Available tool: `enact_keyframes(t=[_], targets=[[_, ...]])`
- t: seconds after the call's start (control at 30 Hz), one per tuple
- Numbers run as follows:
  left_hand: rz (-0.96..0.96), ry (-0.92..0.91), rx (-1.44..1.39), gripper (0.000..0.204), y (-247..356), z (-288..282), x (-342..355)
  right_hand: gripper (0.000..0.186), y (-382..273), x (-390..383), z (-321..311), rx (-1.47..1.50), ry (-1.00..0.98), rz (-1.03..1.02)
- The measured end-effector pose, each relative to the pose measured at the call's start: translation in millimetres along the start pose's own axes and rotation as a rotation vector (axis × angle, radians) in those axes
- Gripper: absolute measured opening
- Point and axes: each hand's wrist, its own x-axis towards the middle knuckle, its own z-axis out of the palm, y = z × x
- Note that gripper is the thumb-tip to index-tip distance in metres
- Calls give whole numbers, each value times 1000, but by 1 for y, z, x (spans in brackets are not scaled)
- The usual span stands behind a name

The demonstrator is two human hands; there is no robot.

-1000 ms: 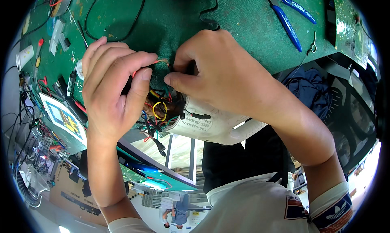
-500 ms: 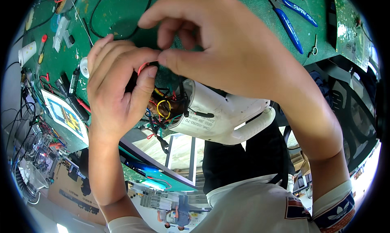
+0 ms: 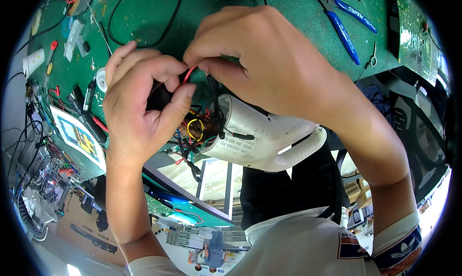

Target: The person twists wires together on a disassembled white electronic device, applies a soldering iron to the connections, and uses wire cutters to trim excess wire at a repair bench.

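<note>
Red wire (image 3: 190, 73) sits pinched between the fingers of our right hand (image 3: 272, 59), near the open end of the white casing (image 3: 262, 131), while our left hand (image 3: 136, 100) curls alongside, fingers bent, though we cannot tell whether they grip it, and blue-handled cutters (image 3: 343, 36) lie on our green desk (image 3: 294, 6).

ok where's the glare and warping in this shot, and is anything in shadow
Head view: whitish glare on the green board at upper right, and blown-out white along the lower right rim; head view: straight edges bend toward the round black border; head view: a soft shadow darkens the green tabletop just beyond the left hand.
</note>
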Motion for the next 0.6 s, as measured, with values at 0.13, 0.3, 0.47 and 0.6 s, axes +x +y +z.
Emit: enact_keyframes(t=[0.13,0.3,0.47,0.6], targets=[[6,82,-10,26,2,5,4,2,0,-3,6,47,81,1],[8,85,29,27,4,4,4,7,-6,-7,5,101,78,146],[33,66,45,31,2,4,5,26,-22,-21,1,125,14,436],[-2,41,42,30,5,2,7,35,-23,-26,8,198,34,567]])
